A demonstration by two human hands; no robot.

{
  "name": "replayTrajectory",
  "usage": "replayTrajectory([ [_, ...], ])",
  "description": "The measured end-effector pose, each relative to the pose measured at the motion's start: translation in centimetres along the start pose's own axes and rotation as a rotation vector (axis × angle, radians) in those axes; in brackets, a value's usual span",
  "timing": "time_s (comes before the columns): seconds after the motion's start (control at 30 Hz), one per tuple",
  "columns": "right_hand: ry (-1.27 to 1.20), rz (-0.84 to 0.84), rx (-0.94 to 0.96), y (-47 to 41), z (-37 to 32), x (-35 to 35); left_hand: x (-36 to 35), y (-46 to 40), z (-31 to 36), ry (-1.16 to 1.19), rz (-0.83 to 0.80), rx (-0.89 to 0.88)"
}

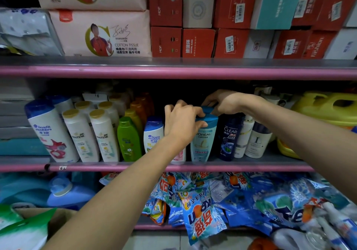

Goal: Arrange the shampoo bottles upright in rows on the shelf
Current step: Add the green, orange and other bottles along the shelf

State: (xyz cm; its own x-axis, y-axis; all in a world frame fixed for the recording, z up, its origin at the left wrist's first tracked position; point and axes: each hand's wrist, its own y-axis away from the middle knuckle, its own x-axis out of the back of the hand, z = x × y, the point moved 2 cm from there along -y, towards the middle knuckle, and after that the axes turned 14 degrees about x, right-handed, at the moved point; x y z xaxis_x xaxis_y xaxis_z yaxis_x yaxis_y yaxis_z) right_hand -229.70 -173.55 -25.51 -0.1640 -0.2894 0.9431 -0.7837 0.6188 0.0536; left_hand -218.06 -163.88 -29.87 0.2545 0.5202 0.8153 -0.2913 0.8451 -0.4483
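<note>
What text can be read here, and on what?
"COTTON TISSUE": tissue pack
"head & shoulders": large white bottle
"PANTENE": cream bottle
"L'OREAL": teal bottle
"CLEAR": dark bottle
"fashion": red box
"6": shelf tag
Barcode stickers: too small to read.

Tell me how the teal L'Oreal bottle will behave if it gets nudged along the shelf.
The L'Oreal bottle is tall on a narrow base, so it probably tips rather than slides. Its glossy plastic looks slippery. The Clear bottle stands close beside it, so a topple would likely knock that too.
</note>
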Motion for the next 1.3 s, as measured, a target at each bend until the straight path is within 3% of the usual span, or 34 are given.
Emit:
replayTrajectory([
  [0.2,-0.032,-0.046,-0.016,0.5,-0.3,0.3,0.1,-0.1,-0.1,0.032,-0.068,0.056],
  [0.33,0.006,0.051,0.024,2.0,-1.7,0.2,1.0,1.2,0.0,0.122,-0.07,0.08],
  [0.47,0.138,0.469,0.154,5.3,-3.6,-0.4,2.4,4.3,-0.2,0.428,-0.034,-0.027],
  [0.53,0.028,0.635,0.231,7.2,-4.4,-3.1,1.6,6.8,-1.2,0.599,-0.128,-0.024],
  [0.6,-0.118,0.682,0.254,8.7,-4.9,-7.3,-0.4,9.1,-2.9,0.707,-0.289,0.053],
  [0.73,-0.289,0.489,0.117,9.4,-3.7,-18.5,-7.4,13.1,-8.0,0.724,-0.656,0.289],
  [0.83,-0.302,0.271,-0.059,9.3,-1.3,-28.3,-13.1,16.4,-12.5,0.627,-0.823,0.398],
  [0.97,-0.256,-0.127,-0.262,9.5,3.2,-40.6,-20.0,20.8,-17.1,0.375,-1.015,0.399],
  [1.13,-0.103,-0.51,-0.346,8.5,8.1,-51.6,-26.2,24.0,-21.0,0.235,-1.229,0.353],
  [1.3,-0.217,-0.507,-0.535,8.6,12.2,-59.1,-29.0,25.7,-24.0,0.238,-1.291,0.483],
])
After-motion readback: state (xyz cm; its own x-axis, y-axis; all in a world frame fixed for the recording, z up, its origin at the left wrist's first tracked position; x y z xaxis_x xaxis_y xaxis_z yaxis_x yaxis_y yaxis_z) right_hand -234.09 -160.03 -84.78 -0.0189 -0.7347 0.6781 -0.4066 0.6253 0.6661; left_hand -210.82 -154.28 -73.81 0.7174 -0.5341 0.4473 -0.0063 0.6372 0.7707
